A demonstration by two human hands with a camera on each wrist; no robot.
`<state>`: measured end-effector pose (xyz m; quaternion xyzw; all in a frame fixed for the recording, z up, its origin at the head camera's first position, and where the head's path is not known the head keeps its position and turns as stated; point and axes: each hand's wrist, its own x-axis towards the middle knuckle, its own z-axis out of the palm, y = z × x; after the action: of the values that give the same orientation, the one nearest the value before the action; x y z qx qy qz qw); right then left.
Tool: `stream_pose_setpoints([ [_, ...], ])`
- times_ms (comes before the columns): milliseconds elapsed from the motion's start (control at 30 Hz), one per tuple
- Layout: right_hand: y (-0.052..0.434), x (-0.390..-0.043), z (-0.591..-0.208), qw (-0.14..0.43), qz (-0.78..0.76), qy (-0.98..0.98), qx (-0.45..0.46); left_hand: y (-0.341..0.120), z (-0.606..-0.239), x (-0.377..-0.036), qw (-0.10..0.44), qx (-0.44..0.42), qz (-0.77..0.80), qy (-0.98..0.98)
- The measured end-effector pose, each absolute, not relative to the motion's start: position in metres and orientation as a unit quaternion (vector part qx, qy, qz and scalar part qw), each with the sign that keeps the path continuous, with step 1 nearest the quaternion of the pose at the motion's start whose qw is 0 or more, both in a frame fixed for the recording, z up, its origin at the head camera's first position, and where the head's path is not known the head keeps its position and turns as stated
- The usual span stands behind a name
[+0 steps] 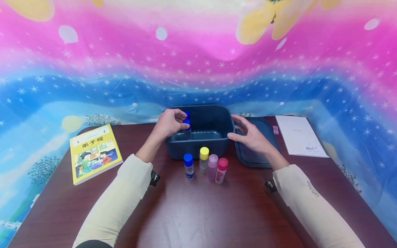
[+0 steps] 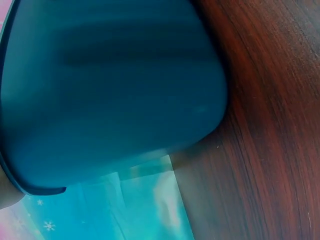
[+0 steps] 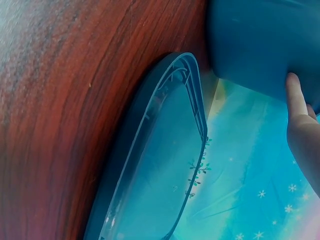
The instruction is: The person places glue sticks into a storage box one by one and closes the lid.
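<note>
Pinching a blue-capped bottle (image 1: 187, 124), half hidden inside the bin (image 1: 198, 151): left hand (image 1: 169, 122); right hand (image 1: 251, 136) fingers relaxed.

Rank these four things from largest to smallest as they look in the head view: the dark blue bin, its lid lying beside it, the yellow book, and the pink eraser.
1. Dark blue bin
2. Yellow book and lid: they look alike in size, and a hand hides part of the lid, so no ranking between them.
3. Pink eraser, plainly the smallest.
</note>
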<state>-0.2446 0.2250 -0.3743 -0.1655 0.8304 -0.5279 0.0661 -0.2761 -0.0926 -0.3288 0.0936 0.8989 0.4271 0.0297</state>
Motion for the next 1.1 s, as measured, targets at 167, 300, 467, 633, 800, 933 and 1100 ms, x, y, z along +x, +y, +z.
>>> stream_pose_setpoints([
  [167, 0.225, -0.244, -0.375, 0.066, -0.531, 0.829, -0.165, -0.094, -0.327, -0.273, -0.001, 0.099, 0.429, 0.898],
  [300, 0.226, -0.244, -0.375, 0.067, -0.530, 0.829, -0.165, -0.099, -0.322, -0.266, -0.028, 0.108, 0.442, 0.890],
  [467, 0.227, -0.242, -0.375, 0.065, -0.530, 0.829, -0.166, -0.109, -0.317, -0.250, -0.039, 0.143, 0.457, 0.877],
  [633, 0.226, -0.242, -0.375, 0.063, -0.527, 0.831, -0.165, -0.119, -0.315, -0.233, -0.016, 0.166, 0.462, 0.871],
  [800, 0.225, -0.242, -0.375, 0.061, -0.525, 0.832, -0.166, -0.124, -0.318, -0.226, -0.005, 0.194, 0.467, 0.863],
  [933, 0.224, -0.242, -0.375, 0.060, -0.527, 0.831, -0.168, -0.128, -0.323, -0.223, -0.010, 0.239, 0.478, 0.845],
  [1100, 0.224, -0.242, -0.375, 0.061, -0.528, 0.831, -0.167, -0.133, -0.325, -0.215, 0.009, 0.280, 0.480, 0.832],
])
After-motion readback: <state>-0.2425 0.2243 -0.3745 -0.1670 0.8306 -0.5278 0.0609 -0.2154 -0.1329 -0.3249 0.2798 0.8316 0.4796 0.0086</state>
